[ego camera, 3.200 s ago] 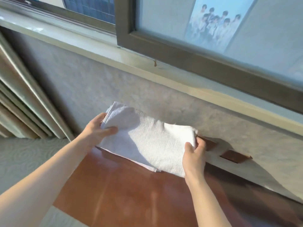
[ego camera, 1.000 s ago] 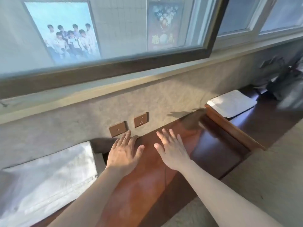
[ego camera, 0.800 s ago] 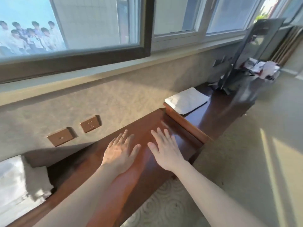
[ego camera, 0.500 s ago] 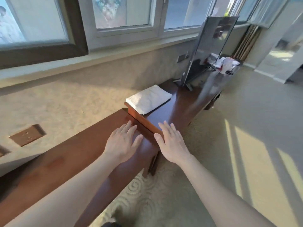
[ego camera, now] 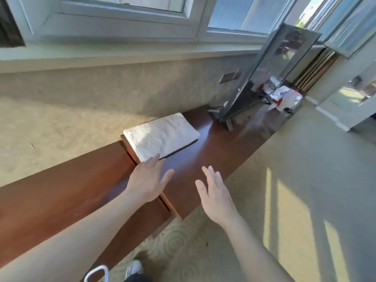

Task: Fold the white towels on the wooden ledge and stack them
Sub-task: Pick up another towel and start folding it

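Your left hand (ego camera: 147, 181) is spread flat, palm down, fingers apart and holding nothing, over the wooden ledge (ego camera: 61, 200) right at the step where the higher section meets the lower one; its fingertips reach the near corner of the folded white towel (ego camera: 160, 136). Whether they actually touch the cloth you cannot tell from this view. Your right hand (ego camera: 216, 197) is also spread wide and empty, raised near the front edge of the lower section, partly over the patterned carpet (ego camera: 284, 159).

That towel lies folded into a neat rectangle on the lower section, against its raised left edge and close to the textured wall (ego camera: 81, 102). Between your hands and the towel nothing stands in the way; the dark wood around it is bare and glossy.

Farther along the ledge a flat dark screen (ego camera: 270, 72) stands on its feet, leaning slightly, with some red and white clutter (ego camera: 284, 96) behind it, too blurred to make out. Window frames (ego camera: 122, 23) run above the sill. Sunlight stripes the carpet at right, and a white shoe (ego camera: 133, 268) shows at the bottom edge.
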